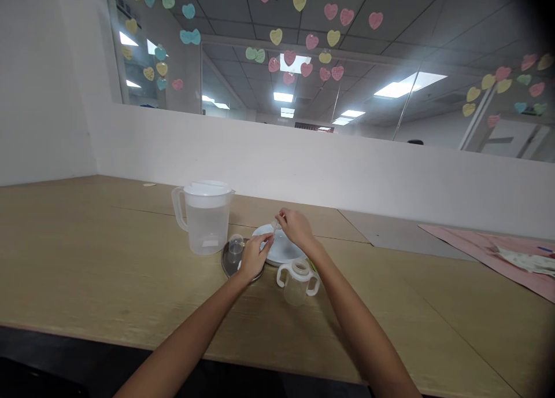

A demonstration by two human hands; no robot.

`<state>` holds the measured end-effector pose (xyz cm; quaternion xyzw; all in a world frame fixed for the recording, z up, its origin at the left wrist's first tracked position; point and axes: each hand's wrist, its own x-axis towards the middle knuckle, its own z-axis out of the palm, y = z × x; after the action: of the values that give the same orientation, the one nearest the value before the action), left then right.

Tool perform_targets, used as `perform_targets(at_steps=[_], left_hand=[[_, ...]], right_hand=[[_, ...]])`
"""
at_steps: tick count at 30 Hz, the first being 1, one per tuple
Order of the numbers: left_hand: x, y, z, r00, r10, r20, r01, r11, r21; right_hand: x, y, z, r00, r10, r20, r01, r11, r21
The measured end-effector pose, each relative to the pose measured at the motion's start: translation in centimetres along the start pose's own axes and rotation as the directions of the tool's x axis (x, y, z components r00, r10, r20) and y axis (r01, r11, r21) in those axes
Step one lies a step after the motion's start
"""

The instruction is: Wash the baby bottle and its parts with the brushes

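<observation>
My right hand [297, 229] pinches the upper end of a small translucent piece [275, 225] over a white bowl [284, 249]. Thumb and forefinger of my left hand [255, 257] close at its lower end; its exact kind is too small to make out. Just in front of the bowl stands a clear baby bottle [295, 289] with two white handles and an open neck. Partly hidden by my left hand, a dark round tray [229, 266] carries a clear cup-shaped cap [236, 245].
A lidded translucent plastic pitcher [207, 221] stands left of the tray, its handle to the left. Pink cloth or paper [459, 244] lies at the far right of the wooden table [151, 282]. A white wall [269, 158] with a window rises behind.
</observation>
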<state>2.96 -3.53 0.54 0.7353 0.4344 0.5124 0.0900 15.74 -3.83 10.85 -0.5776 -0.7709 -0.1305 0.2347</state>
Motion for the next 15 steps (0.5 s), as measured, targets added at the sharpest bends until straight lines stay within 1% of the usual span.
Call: perform_targets(at_steps=[4,10,12,15], left_hand=[[0.0,0.1,0.0,1.000,0.006,0.030,-0.005,1.000,-0.013],[0.2,0.0,0.1,1.000,-0.028,-0.012,0.027,0.998,-0.061],[0.2,-0.2,0.1,0.999,-0.040,-0.026,0.038,0.996,-0.084],[0.2,-0.4,0.1,0.998,-0.057,-0.026,0.054,0.992,-0.112]], right_hand=[[0.0,-0.4,-0.2,0.999,0.026,-0.035,-0.027,0.999,-0.020],[-0.3,-1.2,-0.8,0.990,0.060,-0.131,-0.076,0.989,-0.123],[-0.5,-1.5,-1.1,0.982,0.043,-0.183,-0.069,0.988,-0.138],[-0.9,-1.8,-1.6,0.964,-0.004,-0.265,-0.019,0.996,-0.083]])
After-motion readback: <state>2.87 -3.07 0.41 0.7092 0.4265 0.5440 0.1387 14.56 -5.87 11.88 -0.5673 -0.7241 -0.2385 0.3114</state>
